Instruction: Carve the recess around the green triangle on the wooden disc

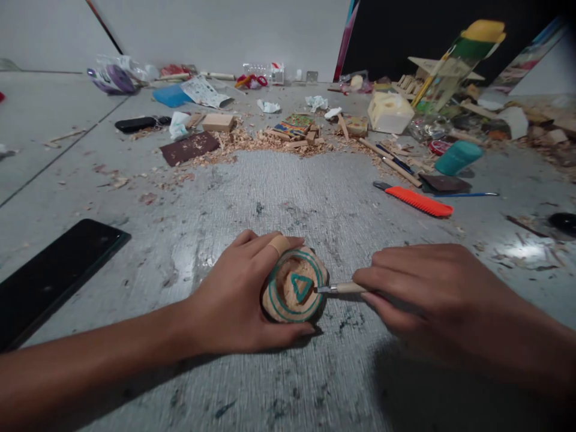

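Observation:
A round wooden disc (294, 288) lies on the grey floor surface, marked with teal rings and a teal triangle in a carved hollow. My left hand (234, 300) wraps around its left side and holds it down; one finger wears a bandage. My right hand (418, 288) grips a small carving tool (339, 288) with a wooden handle. The tool's metal tip touches the disc's right edge near the triangle.
A dark phone (54, 273) lies at the left. An orange utility knife (416, 201), a teal cylinder (456, 157) and a blue pen (468, 194) lie to the right. Wood shavings (252, 144), blocks, sandpaper (189, 148) and clutter spread across the back.

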A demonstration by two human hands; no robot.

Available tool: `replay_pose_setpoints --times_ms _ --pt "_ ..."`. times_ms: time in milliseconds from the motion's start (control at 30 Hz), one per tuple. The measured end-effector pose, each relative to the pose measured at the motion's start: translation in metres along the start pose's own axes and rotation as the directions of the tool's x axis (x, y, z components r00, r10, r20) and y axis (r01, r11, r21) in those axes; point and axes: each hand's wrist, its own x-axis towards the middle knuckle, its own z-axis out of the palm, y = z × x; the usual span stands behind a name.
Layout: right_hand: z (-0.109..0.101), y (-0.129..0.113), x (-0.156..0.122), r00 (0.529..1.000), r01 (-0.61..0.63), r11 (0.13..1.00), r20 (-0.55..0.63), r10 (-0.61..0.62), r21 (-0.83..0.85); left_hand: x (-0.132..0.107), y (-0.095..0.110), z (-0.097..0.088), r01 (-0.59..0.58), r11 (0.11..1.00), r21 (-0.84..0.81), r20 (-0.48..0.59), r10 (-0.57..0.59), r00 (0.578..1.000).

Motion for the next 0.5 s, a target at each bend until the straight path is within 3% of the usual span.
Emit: replay_pose_setpoints --times_ms 200,500 --pt "0.0 -0.018 -0.01 1.0 -0.002 0.982 0.027 0.008 -0.189 -0.002 -0.001 0.002 -0.043 0.998 0.049 0.001 0.043 0.999" --pt "0.027 -0.033 -0.002 0.985 -0.124 0.987 -0.13 0.111 -0.1 -0.001 -0.002 0.0 0.077 0.996 0.055 -0.012 -0.077 0.997"
